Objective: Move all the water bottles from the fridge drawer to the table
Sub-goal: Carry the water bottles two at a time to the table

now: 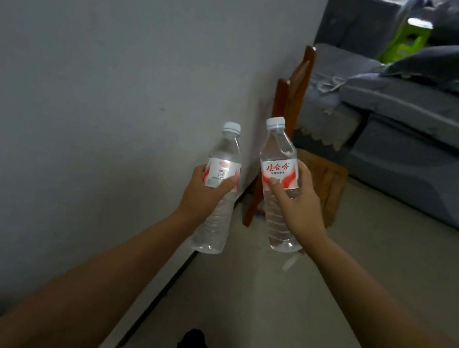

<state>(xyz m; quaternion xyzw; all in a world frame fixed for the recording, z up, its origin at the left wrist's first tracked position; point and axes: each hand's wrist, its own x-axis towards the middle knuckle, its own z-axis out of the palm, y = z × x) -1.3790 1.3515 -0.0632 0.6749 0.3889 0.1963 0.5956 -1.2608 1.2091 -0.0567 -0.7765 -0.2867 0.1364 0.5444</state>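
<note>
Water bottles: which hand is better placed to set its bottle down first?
Neither clearly. The left hand and right hand each grip a capped water bottle at similar height; no table is visible.

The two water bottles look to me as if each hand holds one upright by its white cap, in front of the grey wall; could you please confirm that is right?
Not quite. The left hand and right hand grip the left bottle and right bottle around their labelled middles, not by the white caps, which stand free above. The head view shows it; the rest holds: one roughly upright bottle per hand, before the grey wall.
</note>
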